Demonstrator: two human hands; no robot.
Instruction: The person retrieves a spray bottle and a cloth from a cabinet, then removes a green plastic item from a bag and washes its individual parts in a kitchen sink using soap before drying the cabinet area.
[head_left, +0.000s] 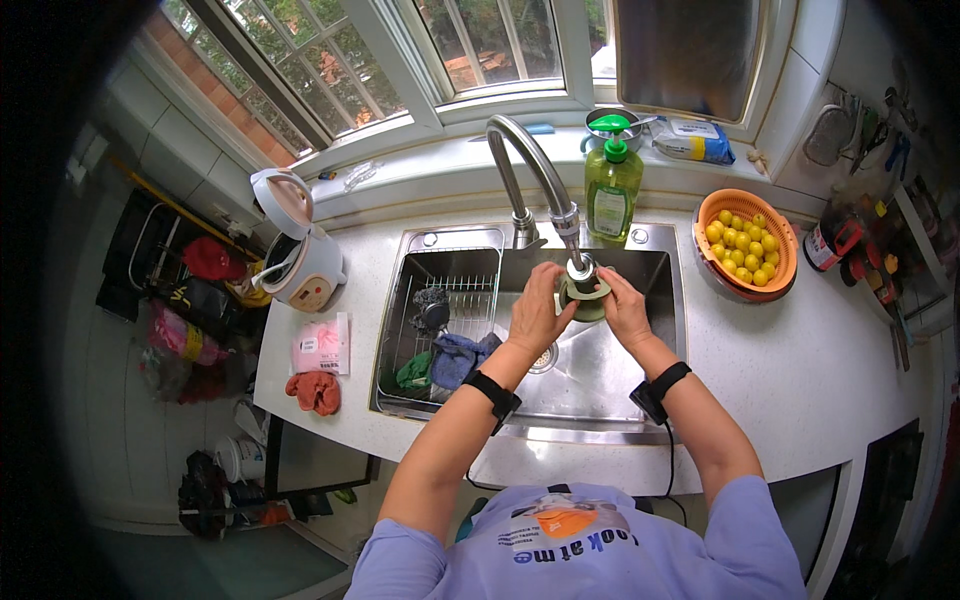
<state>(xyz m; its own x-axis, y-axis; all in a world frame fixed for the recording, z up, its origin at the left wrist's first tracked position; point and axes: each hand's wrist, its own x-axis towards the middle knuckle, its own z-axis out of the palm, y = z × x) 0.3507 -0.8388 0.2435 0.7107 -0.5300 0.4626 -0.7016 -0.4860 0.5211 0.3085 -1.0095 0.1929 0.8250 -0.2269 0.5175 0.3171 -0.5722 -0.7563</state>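
Over the steel sink (585, 390), an olive-green round object (589, 309) is between my two hands, right below the faucet's spout. My left hand (538, 309) grips its left side, and my right hand (625, 306) has its right side. The object's exact kind is hard to tell, since the fingers and the spout (581, 268) cover part of it. Above them arches the steel gooseneck faucet (538, 150). Part of the drain (545, 358) shows below my left hand.
A wire basket (457, 283) at the sink's left holds a scouring pad (431, 300) and a blue cloth (459, 360). Behind the sink stands a green soap pump bottle (613, 191). An orange colander (784, 247) of yellow fruit sits right; an open rice cooker (307, 274) stands left.
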